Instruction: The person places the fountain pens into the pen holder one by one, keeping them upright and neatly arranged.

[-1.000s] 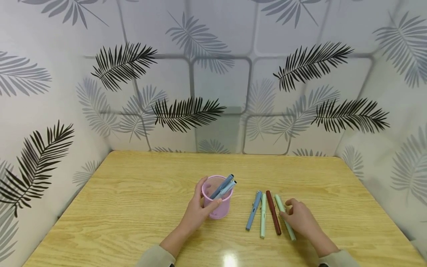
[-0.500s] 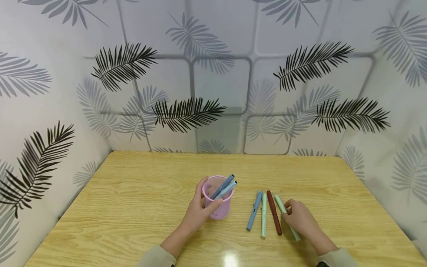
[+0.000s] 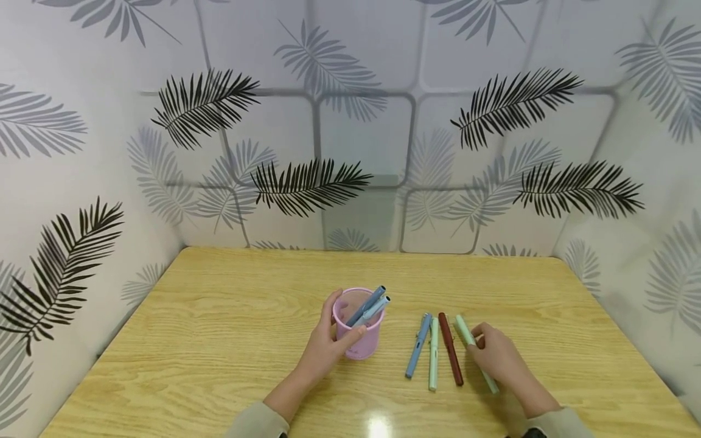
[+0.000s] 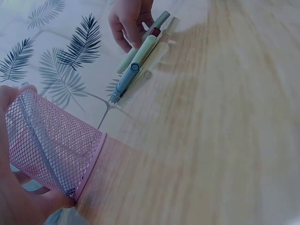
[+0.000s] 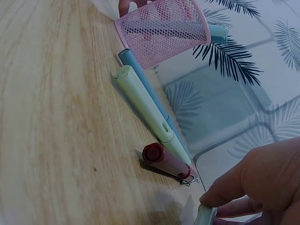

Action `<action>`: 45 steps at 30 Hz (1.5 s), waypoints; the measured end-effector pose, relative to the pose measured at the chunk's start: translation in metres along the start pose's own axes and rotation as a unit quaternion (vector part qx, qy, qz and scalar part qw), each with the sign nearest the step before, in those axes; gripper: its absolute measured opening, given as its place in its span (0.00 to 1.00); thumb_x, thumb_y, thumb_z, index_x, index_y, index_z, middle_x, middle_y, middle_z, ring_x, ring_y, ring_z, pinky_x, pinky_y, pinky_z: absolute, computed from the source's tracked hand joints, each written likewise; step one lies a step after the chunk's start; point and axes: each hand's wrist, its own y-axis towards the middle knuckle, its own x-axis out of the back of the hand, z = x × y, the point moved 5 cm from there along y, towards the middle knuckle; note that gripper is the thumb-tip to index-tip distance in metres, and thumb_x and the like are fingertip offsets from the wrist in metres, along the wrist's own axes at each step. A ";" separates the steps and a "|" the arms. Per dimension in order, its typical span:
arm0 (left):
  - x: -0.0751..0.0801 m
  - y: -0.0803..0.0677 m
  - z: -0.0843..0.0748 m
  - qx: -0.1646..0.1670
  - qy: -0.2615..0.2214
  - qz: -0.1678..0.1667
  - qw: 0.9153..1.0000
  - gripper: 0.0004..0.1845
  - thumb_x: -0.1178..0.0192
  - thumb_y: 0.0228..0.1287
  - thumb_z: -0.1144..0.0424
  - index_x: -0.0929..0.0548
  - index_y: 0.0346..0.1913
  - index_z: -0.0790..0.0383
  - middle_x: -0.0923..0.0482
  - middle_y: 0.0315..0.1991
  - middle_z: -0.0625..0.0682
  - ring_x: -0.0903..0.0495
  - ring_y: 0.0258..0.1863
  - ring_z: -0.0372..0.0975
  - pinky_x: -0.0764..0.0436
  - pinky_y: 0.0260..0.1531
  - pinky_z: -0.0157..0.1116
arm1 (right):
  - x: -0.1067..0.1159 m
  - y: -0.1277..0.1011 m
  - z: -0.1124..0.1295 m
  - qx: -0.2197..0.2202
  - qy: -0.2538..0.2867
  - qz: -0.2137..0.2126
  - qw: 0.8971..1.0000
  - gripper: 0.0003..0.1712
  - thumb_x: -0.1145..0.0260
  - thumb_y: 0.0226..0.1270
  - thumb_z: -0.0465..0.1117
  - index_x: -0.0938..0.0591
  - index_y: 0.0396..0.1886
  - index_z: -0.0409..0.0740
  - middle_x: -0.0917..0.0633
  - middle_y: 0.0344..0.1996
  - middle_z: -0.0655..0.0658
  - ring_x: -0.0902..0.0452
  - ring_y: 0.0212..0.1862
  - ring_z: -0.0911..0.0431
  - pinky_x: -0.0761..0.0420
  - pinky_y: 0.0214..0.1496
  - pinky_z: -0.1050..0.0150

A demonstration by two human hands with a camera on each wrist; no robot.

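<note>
A pink mesh cup (image 3: 358,331) stands on the wooden table (image 3: 219,340) with two blue-grey pens (image 3: 371,306) leaning in it. My left hand (image 3: 335,333) grips the cup from its left side, thumb on the near wall; the cup's mesh (image 4: 51,140) fills the left wrist view. To the right lie a blue pen (image 3: 417,345), a pale green pen (image 3: 433,354) and a dark red pen (image 3: 451,349), side by side. My right hand (image 3: 477,340) pinches a second pale green pen (image 3: 463,328), the rightmost one. In the right wrist view its end (image 5: 205,216) shows under my fingertips (image 5: 220,194).
Walls papered with a leaf print close the table in at the back, left and right. Bare wood lies left of the cup and behind the pens. The row of pens (image 4: 138,56) lies a short gap from the cup (image 5: 161,28).
My right hand's fingers have closed on the rightmost green pen, and the pen has shifted slightly to the right, away from the red one. The left hand and cup have stayed put.
</note>
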 end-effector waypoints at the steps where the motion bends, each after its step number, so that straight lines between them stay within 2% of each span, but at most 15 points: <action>1: 0.000 0.000 0.000 -0.001 0.001 -0.001 1.000 0.41 0.37 0.59 0.53 0.49 0.70 0.41 0.38 0.65 0.58 0.30 0.57 0.51 0.26 0.49 0.49 | 0.001 0.000 0.001 0.003 0.000 -0.003 1.000 0.15 0.40 0.59 0.31 0.27 0.44 0.25 0.22 0.27 0.41 0.27 0.26 0.54 0.26 0.24 0.61; 6: 0.000 0.001 0.000 0.003 0.001 -0.002 1.000 0.41 0.36 0.58 0.52 0.48 0.69 0.37 0.39 0.66 0.58 0.32 0.58 0.53 0.27 0.50 0.50 | 0.007 -0.001 0.003 0.013 0.005 -0.019 1.000 0.17 0.40 0.60 0.31 0.28 0.46 0.24 0.21 0.30 0.38 0.25 0.29 0.51 0.24 0.27 0.58; 11: 0.000 0.001 -0.003 0.006 -0.006 0.008 1.000 0.40 0.37 0.60 0.56 0.49 0.70 0.43 0.40 0.66 0.61 0.32 0.58 0.54 0.27 0.49 0.51 | 0.012 -0.003 0.004 0.014 0.017 -0.024 0.999 0.17 0.40 0.61 0.32 0.29 0.47 0.26 0.21 0.33 0.37 0.24 0.31 0.50 0.24 0.27 0.58; 18: 0.002 -0.008 -0.033 0.005 -0.014 0.017 1.000 0.39 0.39 0.61 0.63 0.50 0.71 0.56 0.41 0.64 0.67 0.32 0.57 0.59 0.27 0.49 0.52 | 0.014 -0.003 0.005 0.010 0.034 -0.028 0.999 0.18 0.40 0.63 0.34 0.30 0.50 0.28 0.21 0.35 0.38 0.23 0.34 0.49 0.23 0.27 0.59; 20: 0.001 -0.007 -0.030 0.007 -0.013 0.016 1.000 0.40 0.39 0.61 0.61 0.49 0.71 0.53 0.41 0.65 0.66 0.33 0.58 0.58 0.28 0.50 0.53 | 0.015 -0.003 0.006 0.011 0.040 -0.034 0.999 0.18 0.40 0.63 0.34 0.30 0.50 0.29 0.22 0.35 0.38 0.23 0.34 0.49 0.23 0.28 0.60; 26: -0.001 -0.001 -0.001 0.004 -0.011 0.006 1.000 0.40 0.37 0.59 0.54 0.48 0.69 0.39 0.40 0.66 0.59 0.31 0.59 0.52 0.28 0.50 0.50 | 0.016 -0.006 0.013 0.010 0.085 -0.043 0.995 0.18 0.40 0.64 0.35 0.30 0.51 0.31 0.24 0.37 0.39 0.23 0.35 0.51 0.22 0.26 0.64; 32: -0.001 0.000 0.000 0.005 -0.015 0.006 1.000 0.40 0.37 0.59 0.53 0.49 0.70 0.41 0.40 0.66 0.59 0.30 0.58 0.51 0.27 0.50 0.49 | 0.018 -0.006 0.020 0.010 0.125 -0.051 0.991 0.18 0.40 0.65 0.35 0.31 0.52 0.33 0.25 0.38 0.39 0.24 0.35 0.51 0.21 0.27 0.64; 45: 0.000 0.000 0.002 0.006 -0.011 0.005 1.000 0.40 0.37 0.59 0.54 0.49 0.69 0.38 0.41 0.66 0.59 0.31 0.58 0.52 0.27 0.50 0.50 | 0.020 -0.008 0.042 0.049 0.175 -0.082 0.980 0.18 0.39 0.65 0.35 0.31 0.52 0.34 0.24 0.38 0.37 0.24 0.35 0.50 0.19 0.28 0.61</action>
